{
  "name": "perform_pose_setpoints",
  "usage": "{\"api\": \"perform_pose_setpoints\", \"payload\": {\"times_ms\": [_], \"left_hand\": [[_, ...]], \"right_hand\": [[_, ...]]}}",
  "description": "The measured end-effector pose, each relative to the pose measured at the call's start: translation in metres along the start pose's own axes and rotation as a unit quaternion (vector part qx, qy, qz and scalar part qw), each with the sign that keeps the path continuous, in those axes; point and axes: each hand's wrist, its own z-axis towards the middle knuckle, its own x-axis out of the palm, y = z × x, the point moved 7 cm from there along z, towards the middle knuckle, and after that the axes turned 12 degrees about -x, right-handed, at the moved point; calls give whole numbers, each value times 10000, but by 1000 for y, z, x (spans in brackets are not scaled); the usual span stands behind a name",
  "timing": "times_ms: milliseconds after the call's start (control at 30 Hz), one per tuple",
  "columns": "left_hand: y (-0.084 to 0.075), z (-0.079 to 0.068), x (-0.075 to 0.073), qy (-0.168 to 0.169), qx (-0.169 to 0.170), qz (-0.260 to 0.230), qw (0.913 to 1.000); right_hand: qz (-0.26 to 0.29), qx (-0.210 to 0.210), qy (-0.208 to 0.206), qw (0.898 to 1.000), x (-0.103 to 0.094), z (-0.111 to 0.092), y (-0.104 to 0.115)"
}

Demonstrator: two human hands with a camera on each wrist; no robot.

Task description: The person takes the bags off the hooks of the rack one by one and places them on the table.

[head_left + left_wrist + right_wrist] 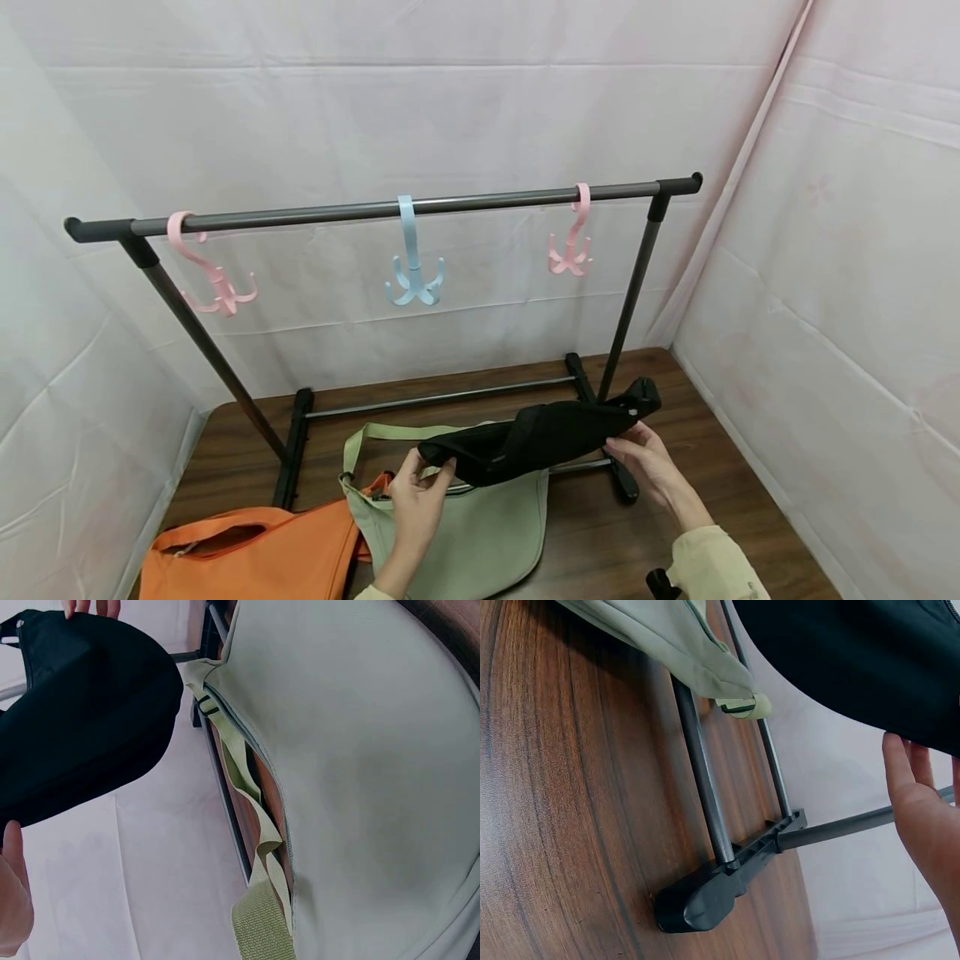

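Note:
Both hands hold up a black fabric bag (pixel 547 437), one at each end, above a light green shoulder bag. The left hand (pixel 420 504) pinches its left end between thumb and fingers. At the other end the right hand (pixel 648 462) grips the lower edge, thumb on the near side. In the right wrist view the right hand (pixel 926 810) is at the black bag's (pixel 870 667) bottom edge. The green bag (pixel 480 533) lies on the table, its strap (pixel 375 432) looped behind. To its left is an orange bag (pixel 255 554), partly out of frame.
A metal rack (pixel 315 214) spans the table (pixel 600 533), its dark foot (pixel 705 900) near the right side. From its bar hang a pink hook (pixel 221 287) at left, a blue hook (pixel 414 275) mid-bar and another pink hook (pixel 573 250) at right. Pale curtains (pixel 847 275) surround the table.

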Motion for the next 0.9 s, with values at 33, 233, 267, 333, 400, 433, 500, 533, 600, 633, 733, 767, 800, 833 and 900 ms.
{"api": "perform_pose_setpoints", "payload": {"times_ms": [33,233,267,333,400,433,500,533,600,633,733,767,800,833,900], "left_hand": [[1,0,0,20,-41,-23,10000],[5,0,2,79,-218,-36,9997],[6,1,2,84,-273,-19,9996],[8,1,2,87,-387,26,9992],[10,2,3,81,-505,67,9987],[11,2,3,74,-540,95,9985],[11,2,4,63,-586,165,9981],[12,2,5,72,-591,171,9981],[12,1,7,99,-599,147,9980],[13,1,8,128,-582,126,9981],[15,0,15,252,-588,-1,9979],[16,-1,17,318,-579,-34,9978],[18,-1,20,385,-623,-62,9973],[19,-2,23,454,-673,-91,9967],[23,-4,29,572,-816,-110,9950]], "right_hand": [[-26,1,-21,10000,0,0,0],[-47,-4,11,10000,-4,-2,1],[-30,12,19,10000,-4,-2,1],[20,77,29,10000,-6,-3,1],[-22,155,10,9999,-8,-5,1],[-65,207,-17,9998,-9,-5,2],[-212,327,-50,9992,-13,-7,2],[-281,371,-63,9989,-14,-8,2],[-428,399,-60,9983,-17,-9,4],[-477,397,-24,9981,-19,-9,5],[-520,356,78,9980,-24,-10,7],[-546,343,80,9979,-26,-11,9],[-577,355,69,9977,-29,-13,10],[-626,365,43,9974,-32,-14,11],[-786,414,-37,9960,-40,-18,12]]}}
